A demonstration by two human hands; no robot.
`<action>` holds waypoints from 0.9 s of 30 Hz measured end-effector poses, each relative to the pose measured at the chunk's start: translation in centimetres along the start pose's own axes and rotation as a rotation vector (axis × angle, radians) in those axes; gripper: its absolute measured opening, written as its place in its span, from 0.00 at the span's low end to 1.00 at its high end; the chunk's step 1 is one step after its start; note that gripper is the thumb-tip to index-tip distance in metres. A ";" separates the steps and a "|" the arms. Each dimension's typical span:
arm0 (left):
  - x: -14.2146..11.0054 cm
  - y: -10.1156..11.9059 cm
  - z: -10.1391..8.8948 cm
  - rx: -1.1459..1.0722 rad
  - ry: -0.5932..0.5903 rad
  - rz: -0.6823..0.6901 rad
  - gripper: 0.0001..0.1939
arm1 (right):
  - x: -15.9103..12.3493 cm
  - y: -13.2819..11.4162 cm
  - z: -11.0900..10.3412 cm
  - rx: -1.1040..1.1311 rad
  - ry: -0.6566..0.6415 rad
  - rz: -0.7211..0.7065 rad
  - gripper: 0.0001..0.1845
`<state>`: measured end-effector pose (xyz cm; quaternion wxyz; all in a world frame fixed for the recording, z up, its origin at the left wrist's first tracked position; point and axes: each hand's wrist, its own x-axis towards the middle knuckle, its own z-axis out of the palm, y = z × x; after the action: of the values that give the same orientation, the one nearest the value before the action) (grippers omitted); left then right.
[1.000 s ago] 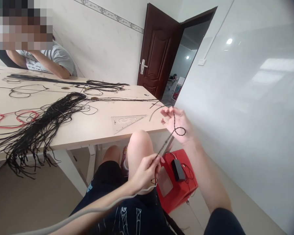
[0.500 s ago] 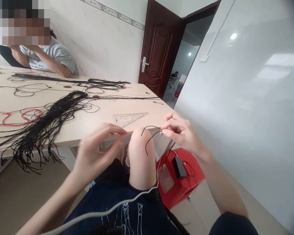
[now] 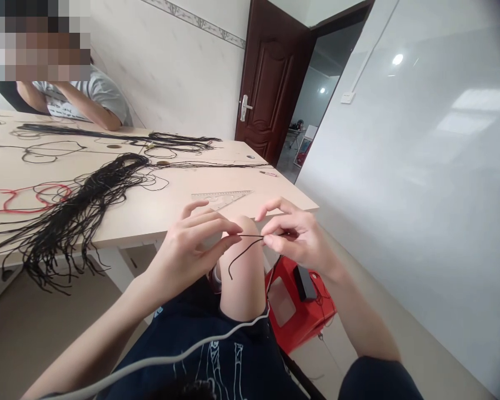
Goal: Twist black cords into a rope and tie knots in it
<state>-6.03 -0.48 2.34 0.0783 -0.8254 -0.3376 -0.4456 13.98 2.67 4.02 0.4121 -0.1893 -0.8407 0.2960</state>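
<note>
A thin black cord [image 3: 242,254] is held over my raised knee, just off the table's near edge. My right hand [image 3: 294,233] pinches it between thumb and fingers, and two strands come out leftward from that grip. One strand runs taut to my left hand [image 3: 202,236], whose thumb and fingertips are closed on its end. The other strand curves down and hangs loose. Part of the cord is hidden behind the right fingers. Beyond the hands, a clear triangular ruler [image 3: 220,198] lies on the table, partly covered by the left fingers.
A large bundle of black cords [image 3: 91,194] spreads across the table [image 3: 166,203], some ends over its edge. Red cord [image 3: 52,191] lies at left. A red stool [image 3: 289,328] carries a black adapter [image 3: 305,283]. A white cable [image 3: 183,355] crosses my lap. Another person [image 3: 87,100] sits opposite.
My left hand has moved right and closed on one end of the cord, pulling that strand straight. The right hand has shifted slightly down with its pinch kept.
</note>
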 end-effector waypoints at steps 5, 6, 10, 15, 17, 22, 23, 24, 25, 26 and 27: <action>-0.2 0.1 -0.7 -0.110 -0.094 -0.097 0.05 | 0.0 0.6 0.5 0.004 0.032 0.002 0.07; -0.1 0.3 -0.7 -0.105 -0.099 -0.109 0.08 | 0.1 0.8 0.6 0.007 0.027 0.011 0.06; -0.1 1.1 0.3 0.112 -0.064 -0.033 0.08 | 0.3 1.2 1.1 0.041 0.015 0.044 0.05; -0.3 1.0 1.1 0.273 -0.006 0.016 0.09 | 0.3 1.7 1.5 0.234 0.054 0.087 0.05; -0.3 0.8 1.2 0.244 0.006 0.017 0.07 | 0.2 1.8 1.8 0.349 0.053 0.096 0.06; -0.2 0.5 2.3 0.162 0.007 0.008 0.08 | 0.1 2.2 2.9 0.624 0.090 0.188 0.08; -0.2 0.4 2.5 0.165 0.011 -0.001 0.09 | 0.1 2.3 3.2 0.670 0.107 0.213 0.08; -0.1 0.4 2.6 0.156 0.007 -0.018 0.09 | 0.1 2.4 3.3 0.704 0.129 0.236 0.08; -0.1 0.3 2.6 0.119 -0.009 -0.044 0.10 | 0.1 2.5 3.5 0.725 0.153 0.252 0.08; -0.1 0.2 2.3 0.047 -0.029 -0.079 0.10 | 0.1 2.6 3.5 0.738 0.179 0.261 0.08; 0.0 0.1 1.9 -0.054 -0.040 -0.121 0.11 | 0.1 2.7 3.6 0.739 0.207 0.264 0.08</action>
<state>-4.61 0.24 1.21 0.0220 -0.8142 -0.3761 -0.4418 11.28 3.51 0.59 0.4930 -0.1637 -0.6002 0.6081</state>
